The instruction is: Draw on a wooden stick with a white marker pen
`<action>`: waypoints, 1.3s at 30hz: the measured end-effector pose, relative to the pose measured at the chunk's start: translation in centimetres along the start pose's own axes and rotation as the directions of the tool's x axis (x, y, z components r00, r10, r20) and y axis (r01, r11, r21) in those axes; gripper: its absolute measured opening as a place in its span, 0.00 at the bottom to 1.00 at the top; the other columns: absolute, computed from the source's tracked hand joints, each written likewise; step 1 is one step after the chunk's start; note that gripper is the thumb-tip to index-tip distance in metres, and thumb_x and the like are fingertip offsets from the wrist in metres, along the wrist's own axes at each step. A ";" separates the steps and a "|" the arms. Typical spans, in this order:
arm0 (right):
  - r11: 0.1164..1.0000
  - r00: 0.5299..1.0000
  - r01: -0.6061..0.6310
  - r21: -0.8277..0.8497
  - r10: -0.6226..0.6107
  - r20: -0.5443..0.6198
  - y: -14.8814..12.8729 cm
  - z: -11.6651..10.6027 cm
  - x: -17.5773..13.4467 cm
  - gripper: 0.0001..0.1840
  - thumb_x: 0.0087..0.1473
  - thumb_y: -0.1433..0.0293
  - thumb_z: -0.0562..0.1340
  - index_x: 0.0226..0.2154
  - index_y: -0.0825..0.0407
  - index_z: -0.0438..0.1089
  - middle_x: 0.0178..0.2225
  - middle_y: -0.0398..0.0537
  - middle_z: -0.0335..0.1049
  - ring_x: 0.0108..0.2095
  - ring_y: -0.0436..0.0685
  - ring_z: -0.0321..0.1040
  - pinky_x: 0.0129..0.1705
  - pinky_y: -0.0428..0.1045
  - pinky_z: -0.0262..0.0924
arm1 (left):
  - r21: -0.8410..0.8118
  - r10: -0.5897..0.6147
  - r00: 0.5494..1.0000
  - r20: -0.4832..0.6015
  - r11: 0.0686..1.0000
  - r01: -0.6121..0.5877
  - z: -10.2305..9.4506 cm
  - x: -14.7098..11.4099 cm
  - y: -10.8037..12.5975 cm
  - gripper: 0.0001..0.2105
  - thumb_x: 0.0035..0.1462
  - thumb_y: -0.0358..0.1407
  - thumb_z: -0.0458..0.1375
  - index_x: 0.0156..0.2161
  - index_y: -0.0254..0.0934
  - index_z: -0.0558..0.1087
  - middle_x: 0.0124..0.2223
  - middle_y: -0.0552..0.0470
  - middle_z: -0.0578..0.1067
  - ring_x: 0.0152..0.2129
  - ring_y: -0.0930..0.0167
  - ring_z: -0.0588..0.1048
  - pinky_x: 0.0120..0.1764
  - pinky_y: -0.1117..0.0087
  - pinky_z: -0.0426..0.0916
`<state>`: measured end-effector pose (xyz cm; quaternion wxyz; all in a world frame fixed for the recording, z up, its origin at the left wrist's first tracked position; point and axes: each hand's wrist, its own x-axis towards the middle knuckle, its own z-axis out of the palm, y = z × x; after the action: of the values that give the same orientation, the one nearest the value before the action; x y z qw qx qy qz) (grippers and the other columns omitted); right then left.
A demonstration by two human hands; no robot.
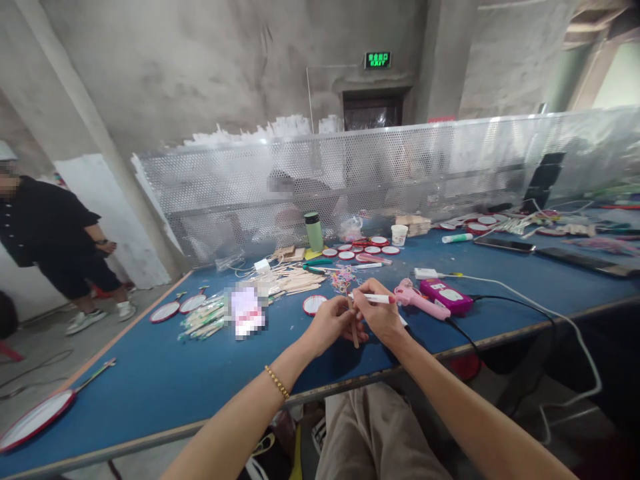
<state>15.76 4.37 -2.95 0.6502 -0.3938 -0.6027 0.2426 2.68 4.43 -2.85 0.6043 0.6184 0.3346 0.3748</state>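
Note:
Close to the table's front edge, my left hand [333, 323] pinches a narrow wooden craft stick [355, 335], which points down toward the tabletop. My right hand [380, 320] grips a white marker pen [376, 297] with a red end. The pen's writing tip meets or nearly meets the stick; the fingers hide the exact contact. Just left of my hands lies a white disc with a red rim [314, 305]. Beyond them is a tangle of colourful thin strands [344, 277]. A pink glue gun [423, 301] rests right of my right hand.
A purple box [446, 297] with cables stands at the right, near phones [504, 245]. Loose wooden sticks [300, 280], a green bottle [314, 233] and a paper cup [399, 235] sit farther back. A perforated metal screen [240, 193] borders the blue table [165, 380]. A person [55, 227] stands left.

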 end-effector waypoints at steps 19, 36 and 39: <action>1.000 1.000 0.002 -0.012 -0.002 -0.014 0.1 -0.1 0.0 0.15 0.51 0.58 0.61 0.22 0.50 0.62 0.16 0.39 0.65 0.13 0.49 0.62 0.15 0.44 0.58 | 0.007 -0.018 1.000 -0.002 1.000 0.018 0.1 -0.2 0.4 0.16 0.48 0.46 0.61 0.33 0.38 0.63 0.24 0.56 0.74 0.20 0.67 0.77 0.26 0.64 0.74; 1.000 1.000 -0.022 -0.006 0.022 0.001 0.1 0.0 -0.1 0.14 0.51 0.60 0.61 0.22 0.50 0.62 0.15 0.38 0.65 0.12 0.48 0.61 0.13 0.42 0.57 | 0.009 -0.007 1.000 -0.004 1.000 0.007 0.1 -0.2 0.3 0.15 0.50 0.45 0.61 0.34 0.37 0.63 0.24 0.55 0.74 0.20 0.66 0.78 0.26 0.64 0.73; 1.000 1.000 -0.015 0.014 0.015 -0.010 0.0 0.0 -0.1 0.14 0.51 0.59 0.61 0.22 0.50 0.62 0.16 0.38 0.65 0.12 0.48 0.62 0.14 0.42 0.57 | 0.008 -0.016 1.000 -0.003 1.000 0.016 0.1 -0.3 0.4 0.15 0.50 0.45 0.61 0.34 0.37 0.63 0.24 0.55 0.74 0.20 0.66 0.78 0.26 0.64 0.74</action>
<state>15.79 4.31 -3.01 0.6540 -0.3950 -0.5949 0.2497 2.64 4.10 -2.51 0.6043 0.6174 0.3421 0.3695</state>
